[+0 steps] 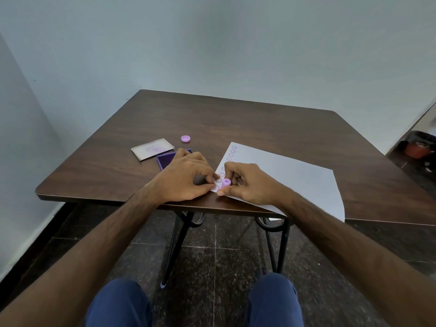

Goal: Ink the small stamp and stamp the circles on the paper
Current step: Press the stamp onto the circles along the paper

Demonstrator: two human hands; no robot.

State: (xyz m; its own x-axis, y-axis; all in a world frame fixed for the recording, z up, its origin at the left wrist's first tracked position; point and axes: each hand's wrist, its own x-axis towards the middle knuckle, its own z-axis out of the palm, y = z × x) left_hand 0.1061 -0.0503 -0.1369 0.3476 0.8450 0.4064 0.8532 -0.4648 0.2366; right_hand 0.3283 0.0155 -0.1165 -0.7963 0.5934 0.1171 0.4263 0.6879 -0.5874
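A white paper point(287, 175) lies on the brown table point(236, 123), with a column of purple stamped circles point(232, 152) along its left edge. My right hand point(247, 182) pinches the small lilac stamp point(225, 183) upright on the paper's near left corner. My left hand point(184, 178) rests flat beside it, its fingertips pressing the paper's left edge. The purple ink pad point(165, 160) sits just behind my left hand, partly hidden by it.
The ink pad's pale lid point(152, 149) lies at the left, and a small lilac cap point(185, 138) sits behind it. The paper's near right corner overhangs the table's front edge. A dark bin point(420, 147) stands on the floor at the right.
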